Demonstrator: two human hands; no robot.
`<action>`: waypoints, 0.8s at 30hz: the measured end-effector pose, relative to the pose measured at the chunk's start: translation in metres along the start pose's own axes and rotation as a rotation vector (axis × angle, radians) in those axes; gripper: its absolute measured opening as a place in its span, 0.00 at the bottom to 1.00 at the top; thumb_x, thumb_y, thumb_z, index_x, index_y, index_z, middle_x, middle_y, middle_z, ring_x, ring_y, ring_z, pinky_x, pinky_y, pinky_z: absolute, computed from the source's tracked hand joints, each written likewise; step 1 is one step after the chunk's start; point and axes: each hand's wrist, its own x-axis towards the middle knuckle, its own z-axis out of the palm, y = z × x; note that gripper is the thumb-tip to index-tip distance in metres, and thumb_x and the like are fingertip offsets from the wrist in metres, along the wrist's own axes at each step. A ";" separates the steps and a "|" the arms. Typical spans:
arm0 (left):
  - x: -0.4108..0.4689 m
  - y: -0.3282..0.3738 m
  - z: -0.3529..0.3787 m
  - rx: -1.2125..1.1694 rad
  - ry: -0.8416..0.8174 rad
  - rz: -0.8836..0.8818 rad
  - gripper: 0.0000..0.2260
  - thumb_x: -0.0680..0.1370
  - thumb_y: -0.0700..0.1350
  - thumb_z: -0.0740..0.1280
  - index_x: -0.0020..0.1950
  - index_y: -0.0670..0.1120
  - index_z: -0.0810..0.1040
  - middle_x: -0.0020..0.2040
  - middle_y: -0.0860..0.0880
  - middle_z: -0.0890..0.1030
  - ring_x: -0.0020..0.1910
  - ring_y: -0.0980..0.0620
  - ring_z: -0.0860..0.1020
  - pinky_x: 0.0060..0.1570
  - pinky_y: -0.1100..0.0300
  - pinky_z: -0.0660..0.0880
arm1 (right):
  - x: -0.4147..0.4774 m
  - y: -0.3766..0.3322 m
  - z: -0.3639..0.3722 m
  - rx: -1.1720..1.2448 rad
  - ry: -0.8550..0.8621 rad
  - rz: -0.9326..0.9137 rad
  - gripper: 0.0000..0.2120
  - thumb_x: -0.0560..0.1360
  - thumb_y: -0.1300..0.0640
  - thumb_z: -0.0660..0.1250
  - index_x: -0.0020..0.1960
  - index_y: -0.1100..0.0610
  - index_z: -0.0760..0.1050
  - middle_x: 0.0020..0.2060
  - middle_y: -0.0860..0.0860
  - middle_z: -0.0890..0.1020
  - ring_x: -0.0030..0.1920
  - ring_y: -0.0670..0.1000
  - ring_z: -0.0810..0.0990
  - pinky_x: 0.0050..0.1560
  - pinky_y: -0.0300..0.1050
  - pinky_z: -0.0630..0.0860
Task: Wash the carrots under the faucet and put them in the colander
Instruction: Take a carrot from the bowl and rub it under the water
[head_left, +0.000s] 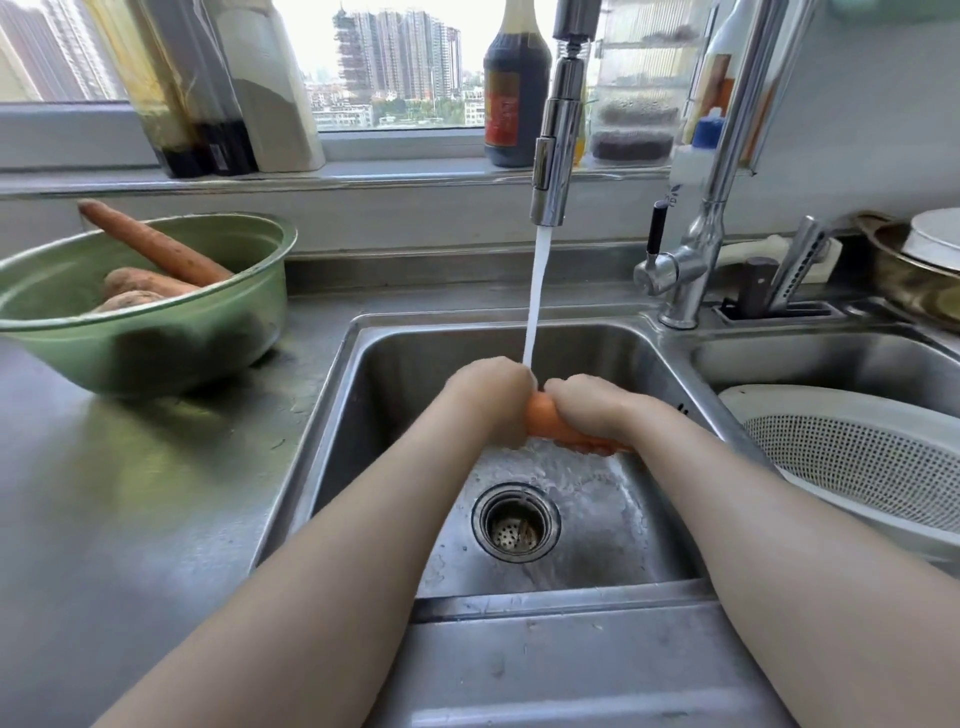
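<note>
**Now a Carrot Gets Its Bath**

The left hand (491, 387) and the right hand (587, 410) hold one carrot (543, 418) over the sink (395, 364). It is right under the water (535, 296) from the faucet (553, 156). Each hand wraps one end, with fingers curled tight round it. Only a bit of orange shows between them.

The carrot is wet, so I think it could slip. If a hand lets go too soon, it may drop into the sink near the drain (516, 522) and get dirty. Fast rubbing could also splash water onto the counter (156, 493).

The colander (852, 457) sits tilted in the other basin on the right, and no carrot shows in it. The wall between the two basins is in the way, so the carrot must go up and over it. The faucet hangs above the hands too. On the left, a green bowl (156, 343) holds more carrots (156, 247). Bottles (514, 93) stand on the sill behind.
</note>
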 end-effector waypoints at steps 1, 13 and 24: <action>0.001 -0.001 0.001 -0.045 -0.055 -0.027 0.10 0.71 0.47 0.75 0.50 0.50 0.81 0.42 0.52 0.81 0.42 0.49 0.82 0.40 0.57 0.77 | -0.004 -0.002 -0.002 -0.068 0.059 -0.039 0.25 0.83 0.48 0.50 0.45 0.63 0.78 0.32 0.59 0.83 0.31 0.57 0.78 0.36 0.48 0.74; -0.011 -0.047 0.052 -0.556 -0.559 -0.226 0.27 0.75 0.49 0.78 0.69 0.47 0.71 0.55 0.45 0.79 0.43 0.49 0.81 0.44 0.56 0.84 | 0.008 0.006 0.024 -0.180 -0.406 -0.013 0.23 0.76 0.33 0.68 0.54 0.53 0.81 0.47 0.58 0.86 0.47 0.57 0.85 0.52 0.52 0.80; -0.022 -0.037 0.057 -0.364 -0.684 -0.149 0.21 0.81 0.55 0.70 0.72 0.50 0.77 0.62 0.49 0.81 0.55 0.50 0.82 0.62 0.51 0.80 | 0.002 -0.001 0.046 -0.371 -0.701 0.091 0.21 0.84 0.59 0.66 0.77 0.59 0.71 0.69 0.58 0.79 0.68 0.60 0.79 0.68 0.57 0.77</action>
